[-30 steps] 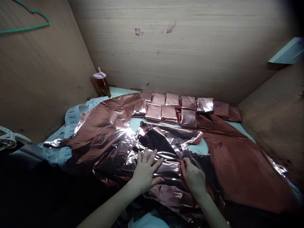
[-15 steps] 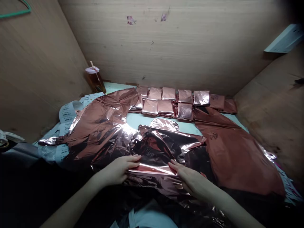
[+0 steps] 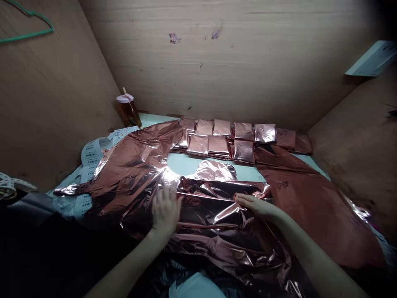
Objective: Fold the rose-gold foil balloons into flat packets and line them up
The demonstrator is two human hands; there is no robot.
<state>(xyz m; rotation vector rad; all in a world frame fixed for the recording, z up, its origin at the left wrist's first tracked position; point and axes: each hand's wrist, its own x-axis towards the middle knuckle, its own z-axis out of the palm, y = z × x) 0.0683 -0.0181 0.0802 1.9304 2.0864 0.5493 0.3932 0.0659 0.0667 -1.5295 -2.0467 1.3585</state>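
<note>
In front of me lies a shiny rose-gold foil balloon, partly folded over, with a straight crease running across its upper part. My left hand, slightly blurred, is at the fold's left end with its fingers stretched out. At the right end, my right hand rests on the foil with fingers extended and fingertips near the crease. Neither hand grips anything visibly. Another flat foil balloon spreads out to the left, and a further large one lies on the right.
Two rows of folded foil packets line the back of the pale table. A drink cup stands in the left back corner. Barcode label strips lie at left. Wooden panels enclose three sides; a green hanger hangs upper left.
The near part of the foil has been folded away from me, making a straight crease. Both hands moved farther forward, the left tilting upward with fingers spread. The view shifted slightly.
</note>
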